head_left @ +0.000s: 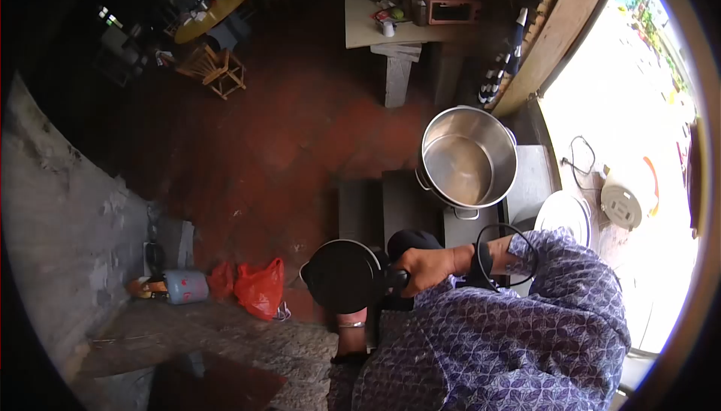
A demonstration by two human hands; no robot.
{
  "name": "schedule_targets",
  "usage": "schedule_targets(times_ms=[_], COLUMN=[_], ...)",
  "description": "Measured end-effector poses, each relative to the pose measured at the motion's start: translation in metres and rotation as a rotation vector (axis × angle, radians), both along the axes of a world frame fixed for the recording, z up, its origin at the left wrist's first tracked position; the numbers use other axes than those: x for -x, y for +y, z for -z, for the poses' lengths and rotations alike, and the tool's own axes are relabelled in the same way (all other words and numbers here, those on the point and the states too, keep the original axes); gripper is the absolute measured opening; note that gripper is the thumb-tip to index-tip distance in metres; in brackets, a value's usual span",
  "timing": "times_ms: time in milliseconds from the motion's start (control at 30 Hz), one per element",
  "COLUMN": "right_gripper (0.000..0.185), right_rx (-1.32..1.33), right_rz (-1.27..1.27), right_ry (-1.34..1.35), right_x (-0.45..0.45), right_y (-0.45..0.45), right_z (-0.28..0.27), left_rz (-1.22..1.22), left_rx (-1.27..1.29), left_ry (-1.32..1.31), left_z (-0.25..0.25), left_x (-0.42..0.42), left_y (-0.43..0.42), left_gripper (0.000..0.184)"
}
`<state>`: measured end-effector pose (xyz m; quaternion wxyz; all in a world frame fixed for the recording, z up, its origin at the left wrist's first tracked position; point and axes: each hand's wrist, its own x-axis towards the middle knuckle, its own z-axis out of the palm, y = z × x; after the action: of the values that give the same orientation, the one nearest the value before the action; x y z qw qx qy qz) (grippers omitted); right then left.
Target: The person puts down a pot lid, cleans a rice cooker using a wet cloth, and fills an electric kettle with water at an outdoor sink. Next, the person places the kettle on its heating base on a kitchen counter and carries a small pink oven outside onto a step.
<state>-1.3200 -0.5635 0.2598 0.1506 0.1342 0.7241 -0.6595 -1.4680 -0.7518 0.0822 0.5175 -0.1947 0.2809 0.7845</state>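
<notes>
My right hand point(429, 267) is closed round the short handle of a round black pan point(342, 276), perhaps a frying pan. A thin pale rim shows along the pan's edge; I cannot tell whether it belongs to the pan or to something beneath. My left hand point(351, 318) is below the pan, with a bracelet at the wrist and its fingers hidden. Just beyond my right hand stands a large steel pot point(469, 122) with side handles and a little cloudy liquid at its bottom. It rests on a dark stepped surface point(405, 197).
A round white lid or basin point(563, 216) and a white appliance point(625, 199) with a cord lie at right. Red plastic bags point(259, 288) and a blue-grey container point(186, 287) sit at lower left. Farther back are a table point(364, 24) and wooden chair point(214, 71).
</notes>
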Motion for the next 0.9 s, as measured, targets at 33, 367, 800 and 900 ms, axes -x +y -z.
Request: schedule_targets(times_ms=[33, 367, 800, 900], right_gripper=[0.022, 0.013, 0.02, 0.02], right_rx=[-0.006, 0.139, 0.125, -0.006], right_rz=[-0.003, 0.086, 0.32, 0.486], right_ry=[0.036, -0.065, -0.067, 0.028], right_x=[0.014, 0.155, 0.326, 0.358], right_y=[0.01, 0.102, 0.316, 0.352], right_z=[0.01, 0.065, 0.192, 0.202], left_rz=[-0.01, 0.147, 0.452, 0.552], left_rx=[-0.002, -0.034, 0.042, 0.014], left_ry=[-0.01, -0.021, 0.025, -0.026], left_z=[0.009, 0.066, 0.206, 0.221], left_x=[0.016, 0.18, 0.385, 0.425], left_y=[0.003, 0.076, 0.35, 0.433], left_gripper=[0.047, 0.04, 0.045, 0.045])
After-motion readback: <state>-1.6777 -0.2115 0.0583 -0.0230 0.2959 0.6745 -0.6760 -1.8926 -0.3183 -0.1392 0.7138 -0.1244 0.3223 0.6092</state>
